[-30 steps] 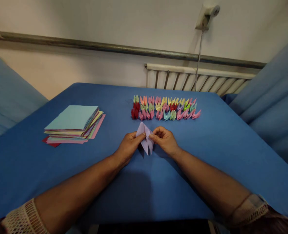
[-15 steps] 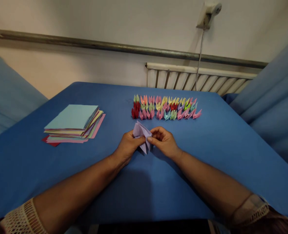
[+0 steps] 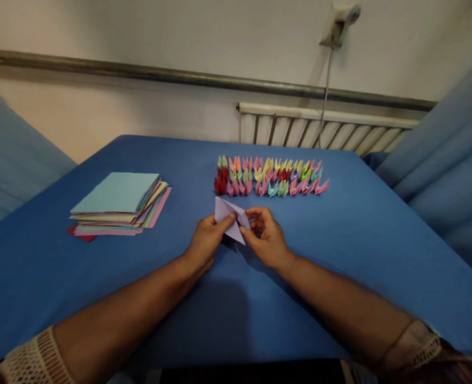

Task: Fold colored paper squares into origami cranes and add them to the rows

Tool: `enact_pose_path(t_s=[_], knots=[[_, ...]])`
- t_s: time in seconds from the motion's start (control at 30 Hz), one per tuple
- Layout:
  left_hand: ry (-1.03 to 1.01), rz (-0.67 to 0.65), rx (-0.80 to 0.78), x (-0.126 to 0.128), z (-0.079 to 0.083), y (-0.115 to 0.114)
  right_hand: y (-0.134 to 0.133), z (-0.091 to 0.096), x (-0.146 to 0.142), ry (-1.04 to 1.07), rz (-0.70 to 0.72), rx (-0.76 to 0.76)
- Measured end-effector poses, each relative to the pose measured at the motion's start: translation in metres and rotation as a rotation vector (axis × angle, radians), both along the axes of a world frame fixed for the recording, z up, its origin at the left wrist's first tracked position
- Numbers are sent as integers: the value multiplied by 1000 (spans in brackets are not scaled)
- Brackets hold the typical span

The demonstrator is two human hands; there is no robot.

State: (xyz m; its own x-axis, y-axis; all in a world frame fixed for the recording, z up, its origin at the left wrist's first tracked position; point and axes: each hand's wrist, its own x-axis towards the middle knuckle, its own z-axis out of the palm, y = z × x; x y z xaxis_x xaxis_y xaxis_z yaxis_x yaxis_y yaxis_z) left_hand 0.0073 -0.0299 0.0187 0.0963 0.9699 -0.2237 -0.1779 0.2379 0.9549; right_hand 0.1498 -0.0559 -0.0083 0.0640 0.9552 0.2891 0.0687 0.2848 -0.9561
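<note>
A pale lilac sheet of origami paper (image 3: 226,209), partly folded with pointed corners, is held between my two hands above the table. My left hand (image 3: 208,237) grips its left side, the thumb lying across the front of the fold. On the right edge, my right hand (image 3: 268,238) pinches the paper between thumb and curled fingers. Just beyond the hands stand rows of small folded paper cranes (image 3: 262,186) in pink, red, yellow, green and blue. The fingers behind the paper are partly hidden.
A stack of coloured paper squares (image 3: 116,193), light blue on top, lies on the left of the blue-covered table (image 3: 188,160). Behind the table are a wall rail (image 3: 180,75), a radiator (image 3: 292,128) and a socket with a cord (image 3: 334,34). Blue curtains (image 3: 455,144) hang at both sides.
The lilac paper has turned and flattened, now showing a broader face to me. My left thumb has moved up across it, and my right fingers have shifted slightly along its edge.
</note>
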Motion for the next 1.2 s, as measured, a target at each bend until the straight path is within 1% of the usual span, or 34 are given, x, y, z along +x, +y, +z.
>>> enact_pose_path(t_s=[0.13, 0.17, 0.23, 0.3, 0.37, 0.47, 0.57, 0.63, 0.77, 0.83, 0.97, 1.03, 1.1, 1.2], knots=[[65, -127, 11, 0, 4, -4, 9, -9, 3, -11, -89, -31], [84, -141, 22, 0, 5, -5, 11, -9, 5, -25, -104, -31], [134, -107, 67, -1, 8, -4, 12, -9, 7, -63, -103, -17], [183, -25, 140, -3, 10, -2, 10, -7, 8, -106, -80, 7], [229, 26, 220, -4, 11, 1, 7, -3, 7, -147, -56, 29], [340, 14, 303, -7, 11, 4, 4, 1, 7, -189, -37, 39], [453, -33, 315, -8, 12, 5, 3, 2, 8, -178, -42, 23], [475, -38, 296, -8, 12, 4, 4, 2, 8, -144, -36, 14], [397, -8, 212, -7, 12, 3, 7, 1, 9, -42, -5, 17], [377, -17, 209, -7, 12, 3, 7, 1, 8, -10, 1, 14], [506, -64, 325, -8, 16, 2, 5, 1, 8, -88, 6, 29], [572, -56, 376, -9, 18, 2, 3, 2, 8, -145, 18, 59], [606, -33, 393, -9, 19, 2, 0, 3, 8, -185, 30, 91], [605, 0, 372, -8, 18, 1, -2, 3, 8, -206, 29, 105]])
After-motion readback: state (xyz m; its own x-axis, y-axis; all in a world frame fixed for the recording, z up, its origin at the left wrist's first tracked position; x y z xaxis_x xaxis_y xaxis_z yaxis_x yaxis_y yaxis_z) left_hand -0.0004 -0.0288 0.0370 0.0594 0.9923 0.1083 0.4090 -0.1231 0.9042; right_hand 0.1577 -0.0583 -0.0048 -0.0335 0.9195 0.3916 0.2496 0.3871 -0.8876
